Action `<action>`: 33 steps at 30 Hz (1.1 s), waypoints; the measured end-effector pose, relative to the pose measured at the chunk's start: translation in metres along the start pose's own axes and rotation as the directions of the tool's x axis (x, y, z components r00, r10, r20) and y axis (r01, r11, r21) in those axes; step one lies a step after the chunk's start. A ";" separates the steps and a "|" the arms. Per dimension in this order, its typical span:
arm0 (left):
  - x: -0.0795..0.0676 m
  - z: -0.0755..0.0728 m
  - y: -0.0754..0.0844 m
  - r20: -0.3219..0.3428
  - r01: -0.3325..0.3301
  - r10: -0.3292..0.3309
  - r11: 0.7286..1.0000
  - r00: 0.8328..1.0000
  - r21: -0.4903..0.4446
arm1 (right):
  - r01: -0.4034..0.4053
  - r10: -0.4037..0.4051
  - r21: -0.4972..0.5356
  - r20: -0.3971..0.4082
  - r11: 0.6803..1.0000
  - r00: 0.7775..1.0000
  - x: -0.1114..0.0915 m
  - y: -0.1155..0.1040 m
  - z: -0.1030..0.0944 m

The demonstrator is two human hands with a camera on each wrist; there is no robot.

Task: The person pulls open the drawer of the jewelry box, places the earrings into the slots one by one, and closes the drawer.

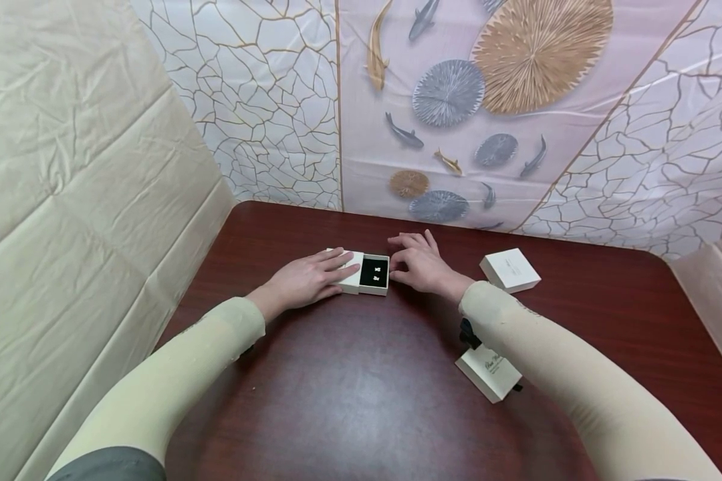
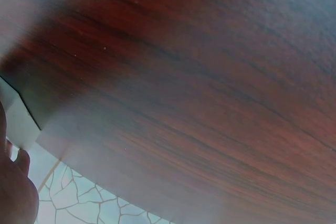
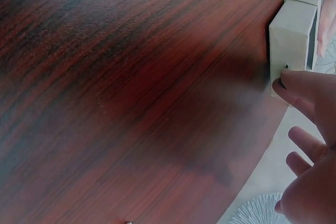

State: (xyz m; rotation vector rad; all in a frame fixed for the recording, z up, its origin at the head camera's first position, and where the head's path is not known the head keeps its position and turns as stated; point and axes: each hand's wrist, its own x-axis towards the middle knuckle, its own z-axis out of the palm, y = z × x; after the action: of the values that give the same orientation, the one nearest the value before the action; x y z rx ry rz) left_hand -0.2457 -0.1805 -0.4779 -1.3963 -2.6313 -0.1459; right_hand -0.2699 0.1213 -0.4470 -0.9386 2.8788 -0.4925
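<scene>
A small white jewelry box [image 1: 374, 290] lies on the table with its drawer partly out of the sleeve [image 1: 350, 288]. On the drawer's black lining sit two small shiny earrings [image 1: 376, 273]. My left hand [image 1: 313, 277] holds the sleeve, fingers across its top and thumb along the near side. At the drawer's right end is my right hand [image 1: 421, 264]. In the right wrist view its thumb and forefinger [image 3: 304, 85] pinch a small dark pull tab at the end face of the drawer [image 3: 291, 40]; the tab is mostly hidden by the fingertips.
To the right stands another white box [image 1: 511, 270]. A third white box [image 1: 490, 374] with black ribbon and printed lettering lies nearer, partly under my right forearm. Patterned cloth [image 1: 265, 100] hangs behind the dark wooden table [image 1: 337, 401].
</scene>
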 end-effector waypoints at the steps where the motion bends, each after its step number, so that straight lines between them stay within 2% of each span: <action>1: 0.000 0.000 0.000 0.000 0.000 0.000 1.000 1.000 0.001 | 0.003 -0.003 -0.004 -0.001 1.000 1.000 0.000 0.000 0.000; 13: 0.000 0.002 0.000 -0.015 -0.010 0.010 1.000 1.000 0.016 | 0.020 -0.020 -0.034 -0.006 0.999 1.000 0.002 -0.002 0.002; 27: 0.001 0.001 0.000 0.031 0.040 -0.040 0.999 0.999 -0.005 | 0.049 -0.049 -0.068 0.008 0.996 0.999 0.007 -0.008 0.002; 33: 0.001 -0.001 0.001 0.033 0.042 -0.042 0.999 0.999 -0.011 | 0.056 -0.056 -0.078 0.004 0.995 0.998 0.009 -0.010 0.003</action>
State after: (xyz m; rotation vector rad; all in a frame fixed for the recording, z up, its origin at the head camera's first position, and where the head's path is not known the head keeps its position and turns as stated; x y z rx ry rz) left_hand -0.2454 -0.1795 -0.4771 -1.3588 -2.6918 -0.1443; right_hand -0.2716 0.1076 -0.4460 -1.0329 2.8966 -0.3860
